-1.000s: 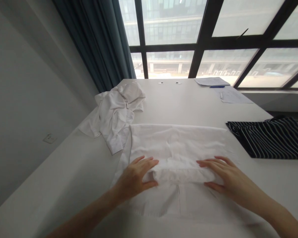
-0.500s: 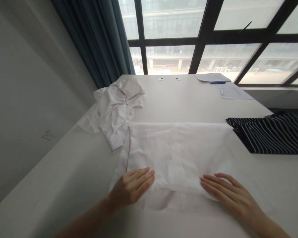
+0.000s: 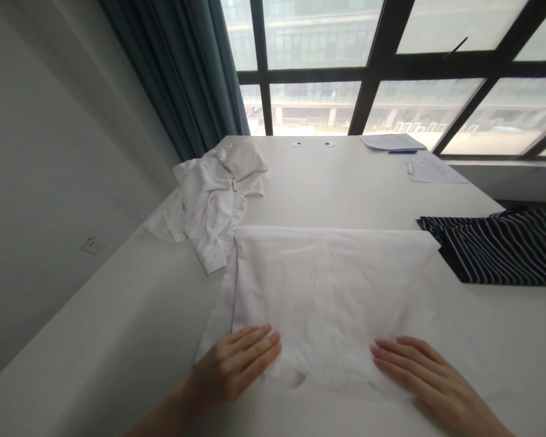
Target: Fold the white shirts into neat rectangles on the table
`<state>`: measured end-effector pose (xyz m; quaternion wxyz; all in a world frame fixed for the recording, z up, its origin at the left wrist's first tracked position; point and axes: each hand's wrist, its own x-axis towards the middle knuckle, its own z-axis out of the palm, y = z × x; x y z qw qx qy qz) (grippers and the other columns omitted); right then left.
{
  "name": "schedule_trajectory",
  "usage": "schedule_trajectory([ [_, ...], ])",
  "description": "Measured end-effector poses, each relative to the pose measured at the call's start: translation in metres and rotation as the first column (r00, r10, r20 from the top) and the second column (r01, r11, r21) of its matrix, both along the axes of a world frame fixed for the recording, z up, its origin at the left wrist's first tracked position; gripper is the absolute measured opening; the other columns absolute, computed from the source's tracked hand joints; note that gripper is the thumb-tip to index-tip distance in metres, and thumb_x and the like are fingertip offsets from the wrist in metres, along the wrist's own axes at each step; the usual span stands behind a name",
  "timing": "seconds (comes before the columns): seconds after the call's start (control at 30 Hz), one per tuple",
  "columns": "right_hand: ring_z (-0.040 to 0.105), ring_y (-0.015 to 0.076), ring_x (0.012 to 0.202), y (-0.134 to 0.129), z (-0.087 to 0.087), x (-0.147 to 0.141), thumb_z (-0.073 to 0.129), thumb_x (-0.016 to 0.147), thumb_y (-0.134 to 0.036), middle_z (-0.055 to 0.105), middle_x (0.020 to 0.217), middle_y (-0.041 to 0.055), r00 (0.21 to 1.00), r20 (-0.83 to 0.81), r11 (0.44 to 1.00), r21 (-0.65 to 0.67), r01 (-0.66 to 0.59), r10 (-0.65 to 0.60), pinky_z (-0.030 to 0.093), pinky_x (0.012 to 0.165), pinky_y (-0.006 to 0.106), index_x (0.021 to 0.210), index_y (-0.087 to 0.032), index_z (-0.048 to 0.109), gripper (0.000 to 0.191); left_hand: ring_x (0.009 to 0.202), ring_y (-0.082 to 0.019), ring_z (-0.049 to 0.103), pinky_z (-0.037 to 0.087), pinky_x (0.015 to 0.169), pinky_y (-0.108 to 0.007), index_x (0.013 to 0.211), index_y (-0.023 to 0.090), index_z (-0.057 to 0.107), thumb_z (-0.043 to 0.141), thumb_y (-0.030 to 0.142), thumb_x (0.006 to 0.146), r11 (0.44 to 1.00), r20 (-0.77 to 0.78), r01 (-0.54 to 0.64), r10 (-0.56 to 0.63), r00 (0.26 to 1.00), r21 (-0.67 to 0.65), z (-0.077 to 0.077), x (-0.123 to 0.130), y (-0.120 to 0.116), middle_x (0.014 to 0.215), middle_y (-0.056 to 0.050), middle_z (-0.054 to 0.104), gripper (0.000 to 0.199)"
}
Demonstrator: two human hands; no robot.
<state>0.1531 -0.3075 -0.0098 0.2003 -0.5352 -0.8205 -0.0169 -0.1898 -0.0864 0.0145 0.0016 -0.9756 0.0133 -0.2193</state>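
Note:
A folded white garment (image 3: 323,291), perhaps a shirt, lies spread on the white table in front of me. My left hand (image 3: 234,364) rests on its near left part, fingers stretched out and flat. On the near right part lies my right hand (image 3: 425,373), also flat with fingers extended. Both hands press on the cloth without grasping it. A few wrinkles run across the upper layer, and the near edge shows a small dark gap between layers. My palms hide parts of the near corners.
A crumpled white garment (image 3: 216,200) touches the folded one at the back left. Dark striped cloth (image 3: 505,246) lies at the right. Papers (image 3: 391,142) and a blue pen (image 3: 403,152) are at the far right of the table (image 3: 309,188). Behind stand a curtain (image 3: 177,67) and windows.
Both hands have slid a little toward me over the cloth. The upper layer's near edge has come down with them, covering most of the lower layer that showed before.

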Motion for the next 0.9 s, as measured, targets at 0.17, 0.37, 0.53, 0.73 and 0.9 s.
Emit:
schedule_trajectory([
  [0.17, 0.052, 0.0272, 0.127, -0.015, -0.009, 0.025, 0.044, 0.080, -0.010, 0.057, 0.138, 0.0053, 0.950, 0.014, 0.950, -0.008, 0.312, -0.312, 0.047, 0.099, 0.044, 0.140, -0.027, 0.050, 0.063, 0.129, -0.017, 0.051, 0.041, 0.111, -0.036, 0.129, 0.017, 0.057, 0.034, 0.013, 0.100, 0.991, -0.084, -0.121, 0.117, 0.990, -0.049, -0.016, -0.017, 0.014, 0.130, -0.007, 0.063, 0.037],
  [0.37, 0.067, 0.0265, 0.101, -0.048, -0.002, 0.049, 0.056, 0.085, -0.025, 0.066, 0.124, 0.0019, 0.896, 0.022, 0.892, 0.106, 0.439, -0.444, 0.052, 0.087, 0.039, 0.135, -0.034, 0.055, 0.051, 0.131, -0.022, 0.049, 0.040, 0.111, -0.044, 0.136, 0.020, 0.052, 0.039, 0.019, 0.100, 0.982, -0.112, -0.183, 0.177, 0.978, -0.050, -0.015, -0.032, 0.027, 0.131, -0.008, 0.062, 0.039],
  [0.53, 0.072, 0.0232, 0.085, -0.067, -0.009, 0.055, 0.062, 0.082, -0.031, 0.073, 0.108, -0.0004, 0.901, -0.136, 0.905, 0.063, 0.422, -0.411, 0.058, 0.072, 0.029, 0.116, -0.035, 0.068, 0.035, 0.128, -0.018, 0.053, 0.038, 0.113, -0.039, 0.139, 0.023, 0.049, 0.032, 0.017, 0.102, 0.984, -0.104, -0.170, 0.164, 0.981, -0.059, -0.004, -0.036, 0.026, 0.128, -0.004, 0.065, 0.041],
  [0.73, 0.070, 0.0244, 0.064, -0.041, -0.004, 0.035, 0.055, 0.084, -0.054, 0.070, 0.068, 0.0043, 0.430, -0.438, 0.589, -0.340, 0.734, -0.789, 0.056, 0.053, 0.029, 0.077, -0.025, 0.063, 0.031, 0.125, -0.019, 0.055, 0.042, 0.110, -0.037, 0.132, 0.021, 0.056, 0.042, 0.027, 0.100, 0.993, -0.087, -0.116, 0.113, 0.990, -0.032, -0.007, -0.036, 0.030, 0.124, -0.005, 0.067, 0.035],
  [0.9, 0.069, 0.0219, 0.061, -0.020, 0.001, 0.029, 0.062, 0.078, -0.057, 0.073, 0.074, 0.0031, 0.200, -0.498, 0.463, -0.488, 0.740, -0.844, 0.051, 0.045, 0.025, 0.093, -0.025, 0.056, 0.036, 0.125, -0.021, 0.056, 0.044, 0.108, -0.037, 0.127, 0.021, 0.060, 0.046, 0.034, 0.099, 0.995, -0.068, -0.103, 0.101, 0.993, -0.018, -0.010, -0.037, 0.032, 0.124, -0.007, 0.067, 0.034],
])
